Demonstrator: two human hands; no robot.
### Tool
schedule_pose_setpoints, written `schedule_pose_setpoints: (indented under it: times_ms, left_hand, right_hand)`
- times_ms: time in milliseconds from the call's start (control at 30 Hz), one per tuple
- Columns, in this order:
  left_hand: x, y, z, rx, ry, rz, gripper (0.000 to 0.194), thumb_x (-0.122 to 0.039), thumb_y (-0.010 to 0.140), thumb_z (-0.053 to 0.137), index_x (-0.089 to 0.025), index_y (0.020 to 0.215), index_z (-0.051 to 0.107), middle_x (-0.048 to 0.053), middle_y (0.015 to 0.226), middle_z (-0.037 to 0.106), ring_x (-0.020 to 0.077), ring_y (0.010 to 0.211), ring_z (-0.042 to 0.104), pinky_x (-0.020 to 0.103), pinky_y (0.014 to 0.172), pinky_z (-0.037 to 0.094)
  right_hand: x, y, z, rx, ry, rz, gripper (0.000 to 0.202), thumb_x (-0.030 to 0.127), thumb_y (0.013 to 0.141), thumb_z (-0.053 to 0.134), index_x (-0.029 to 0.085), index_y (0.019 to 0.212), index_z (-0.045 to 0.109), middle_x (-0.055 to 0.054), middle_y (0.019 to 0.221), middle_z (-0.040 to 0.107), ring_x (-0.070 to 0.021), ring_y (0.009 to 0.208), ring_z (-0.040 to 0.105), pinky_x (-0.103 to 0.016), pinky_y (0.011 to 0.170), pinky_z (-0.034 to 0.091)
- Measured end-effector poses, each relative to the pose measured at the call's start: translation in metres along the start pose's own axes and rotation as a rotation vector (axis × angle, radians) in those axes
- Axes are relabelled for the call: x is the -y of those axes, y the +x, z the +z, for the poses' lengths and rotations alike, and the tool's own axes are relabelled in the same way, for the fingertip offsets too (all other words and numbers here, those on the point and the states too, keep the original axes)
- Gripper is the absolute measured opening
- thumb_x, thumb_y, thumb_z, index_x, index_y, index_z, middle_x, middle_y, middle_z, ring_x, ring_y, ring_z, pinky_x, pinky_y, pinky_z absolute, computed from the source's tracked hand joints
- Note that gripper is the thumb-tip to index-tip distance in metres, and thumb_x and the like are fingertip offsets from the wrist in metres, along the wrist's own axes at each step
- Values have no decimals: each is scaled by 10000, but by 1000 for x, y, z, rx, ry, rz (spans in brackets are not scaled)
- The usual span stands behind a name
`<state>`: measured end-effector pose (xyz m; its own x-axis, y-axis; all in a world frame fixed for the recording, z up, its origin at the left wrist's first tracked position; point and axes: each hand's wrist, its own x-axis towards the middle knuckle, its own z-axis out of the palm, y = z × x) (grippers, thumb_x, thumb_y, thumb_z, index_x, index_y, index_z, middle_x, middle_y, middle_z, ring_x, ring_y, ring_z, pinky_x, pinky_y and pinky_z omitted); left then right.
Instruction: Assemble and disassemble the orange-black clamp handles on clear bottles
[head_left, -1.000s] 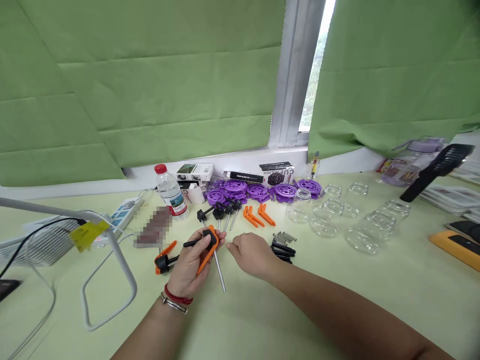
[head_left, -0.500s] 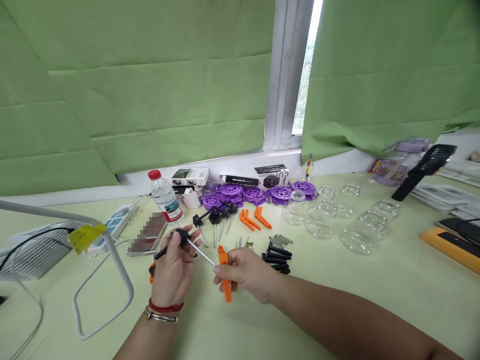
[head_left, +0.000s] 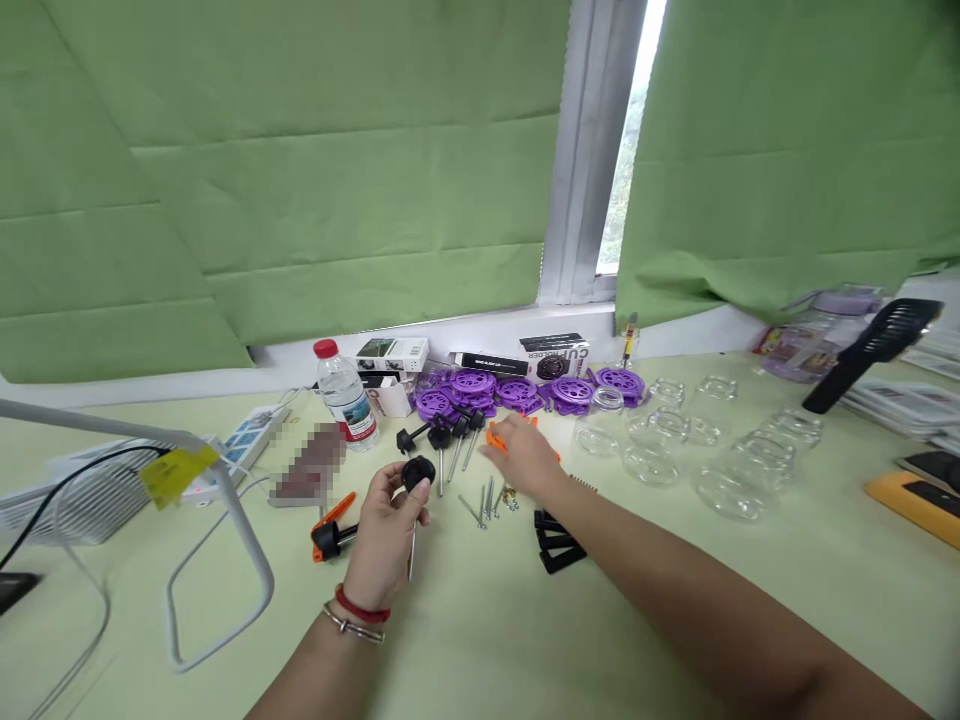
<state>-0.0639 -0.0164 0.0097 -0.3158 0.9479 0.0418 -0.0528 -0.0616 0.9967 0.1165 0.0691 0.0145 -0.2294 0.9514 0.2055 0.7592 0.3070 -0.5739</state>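
Note:
My left hand point(head_left: 388, 530) is closed round a black round-headed part point(head_left: 418, 472), whose metal rod points down towards me. Farther forward, my right hand point(head_left: 523, 457) reaches over the orange handles point(head_left: 499, 436) with its fingers bent down at them; whether it grips one is hidden. Several black heads with metal rods point(head_left: 440, 445) lie between the hands and the purple parts. Screws point(head_left: 487, 500) and small brass pieces point(head_left: 510, 498) are spread below my right hand. An assembled orange and black piece point(head_left: 330, 535) rests left of my left hand.
Purple discs point(head_left: 472, 383) and boxes point(head_left: 553, 357) line the wall. A water bottle point(head_left: 347, 400) stands at the left, behind a grey metal frame point(head_left: 244, 540). Clear plastic cups point(head_left: 735, 475) are at the right. Black bars point(head_left: 556, 545) lie under my right forearm.
My right hand has moved forward from beside my left hand to the orange handles. The orange handle it held is no longer seen in it. My left hand has turned the black head upward.

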Motion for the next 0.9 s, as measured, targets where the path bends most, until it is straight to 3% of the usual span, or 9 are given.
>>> schedule_pose_setpoints:
  times_ms: [33,133,233,367,467,567,667,800,900]
  left_hand:
    - [0,-1,1,1,10,9,417,-342,687,671,-215,1037,482,12,976,558,58,576,522,245,584,460]
    - [1,-5,2,8,-3,13,418,-318,703,650,-232,1072,475,16,969,569,89,683,570,245,637,479]
    - [2,-7,1,31,-4,-76,394,-375,727,614,-228,1059,459,-1,819,569,98,566,549,190,425,409]
    - [0,-6,-1,66,-66,-156,373,-419,742,584,-227,1033,452,-24,801,542,32,349,379,177,309,295]
    - [-1,-4,-1,47,-86,-141,356,-409,742,596,-220,1021,481,-43,759,502,33,391,393,166,347,314]
    - [-1,-3,-1,31,-73,-114,351,-444,767,561,-219,1029,498,-39,733,496,62,462,441,176,395,355]
    - [2,-2,-1,55,-6,-22,358,-479,819,469,-225,1070,497,20,873,550,117,610,521,215,466,412]
    - [3,2,-5,83,312,219,358,-441,879,357,-217,1129,480,93,1150,515,204,972,533,324,760,457]
    - [-5,5,-14,29,799,418,347,-367,894,321,-172,1142,467,144,1236,461,263,1119,448,419,912,358]
  right_hand:
    - [10,-12,7,84,139,-61,328,450,809,531,167,951,613,-88,982,595,-197,869,563,-286,721,411]
    - [35,-43,30,556,627,-70,356,463,796,541,183,1016,558,-36,802,618,-160,709,598,-243,573,427]
    - [53,-55,44,702,950,77,400,375,782,562,201,1117,427,-1,740,617,-134,606,601,-198,465,393]
    - [70,-46,46,632,1065,227,368,218,729,555,170,1067,420,41,583,564,-126,533,581,-172,409,363]
    - [81,-37,46,571,1065,276,374,178,710,539,171,1071,442,48,577,551,-115,501,561,-169,394,361]
    - [86,-31,54,501,1062,270,337,245,759,526,182,1085,467,49,586,537,-101,467,533,-169,381,352]
    - [88,-25,64,411,1055,255,289,283,789,516,169,1054,501,46,584,518,-90,449,499,-172,378,347]
    - [88,-13,71,366,1070,294,274,205,761,523,138,1027,526,33,608,529,-79,434,469,-189,396,353]
    - [83,-2,77,299,947,266,290,128,727,516,129,1014,552,27,613,541,-70,433,453,-193,430,355]
